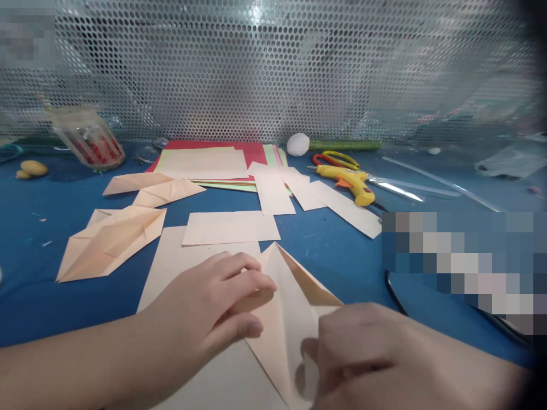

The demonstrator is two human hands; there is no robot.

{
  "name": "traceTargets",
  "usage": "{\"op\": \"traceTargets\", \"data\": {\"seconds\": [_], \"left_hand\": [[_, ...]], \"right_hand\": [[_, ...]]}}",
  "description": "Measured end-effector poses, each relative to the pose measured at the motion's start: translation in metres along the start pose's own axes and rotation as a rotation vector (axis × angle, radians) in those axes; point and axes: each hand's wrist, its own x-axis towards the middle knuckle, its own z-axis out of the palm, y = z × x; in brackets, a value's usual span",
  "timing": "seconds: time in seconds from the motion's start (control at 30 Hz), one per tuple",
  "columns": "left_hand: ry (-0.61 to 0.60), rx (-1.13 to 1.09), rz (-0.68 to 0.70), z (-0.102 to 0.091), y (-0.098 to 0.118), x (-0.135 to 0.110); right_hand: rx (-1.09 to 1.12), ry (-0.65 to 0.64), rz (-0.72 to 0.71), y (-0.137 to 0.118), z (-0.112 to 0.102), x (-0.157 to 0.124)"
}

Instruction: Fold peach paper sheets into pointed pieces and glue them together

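Note:
A peach paper sheet folded into a pointed shape lies on the blue table close to me. My left hand rests on its left side, fingers curled and pressing the fold down. My right hand covers the lower right part of the fold, fingers bent onto the paper. Under the fold lies a flat peach sheet.
Other folded peach pieces lie to the left. A stack of coloured sheets and paper strips sit farther back. A yellow glue gun and scissors are at right. A perforated metal screen backs the table. A clear jar stands at left.

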Motion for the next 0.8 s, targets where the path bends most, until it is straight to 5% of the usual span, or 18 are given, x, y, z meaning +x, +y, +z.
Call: {"op": "traceTargets", "data": {"seconds": [0.27,0.47,0.6,0.8], "left_hand": [[0.102,0.234,0.327,0.003,0.009,-0.011],[-0.2,0.226,0.49,-0.004,0.014,-0.006],[-0.233,0.217,0.466,-0.005,0.016,-0.005],[-0.24,0.231,0.464,-0.009,0.018,-0.006]], "right_hand": [[-0.165,0.057,0.196,-0.006,-0.011,-0.012],[-0.35,0.225,0.07,-0.005,-0.007,-0.011],[-0.421,0.428,0.227,-0.004,-0.016,-0.01],[-0.085,0.167,0.331,0.0,-0.02,-0.001]]}}
